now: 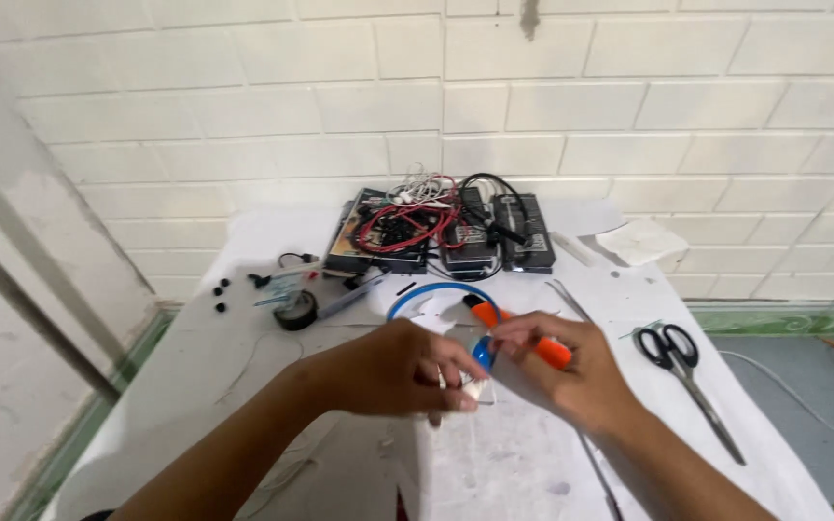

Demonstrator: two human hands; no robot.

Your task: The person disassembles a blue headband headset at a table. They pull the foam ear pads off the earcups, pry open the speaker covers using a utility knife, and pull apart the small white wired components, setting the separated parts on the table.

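We saw a white-covered tabletop (243, 241) set against a white brick wall (629, 106). Along its far edge lay a heap of dark circuit boards (456, 236) tangled with red, white and black wires (417, 217). Near the right edge lay black-handled scissors (682, 371), blades pointing toward the near right corner. A crumpled white cloth (644, 239) sat by the far right corner. Toward the left edge sat a roll of black tape (296, 311), with a few small black bits (219, 294) beside it.

At the middle of the tabletop our two hands met. The left hand (393, 371) was curled, its fingertips pinching a small pale piece (470, 386) that we could not make out clearly. The right hand (557, 371) was closed around an orange-handled tool (523, 336), its dark tip pointing toward the far edge. A blue ring-shaped band (417, 292) lay just beyond the hands, and a blue part (483, 354) showed between the fingers.
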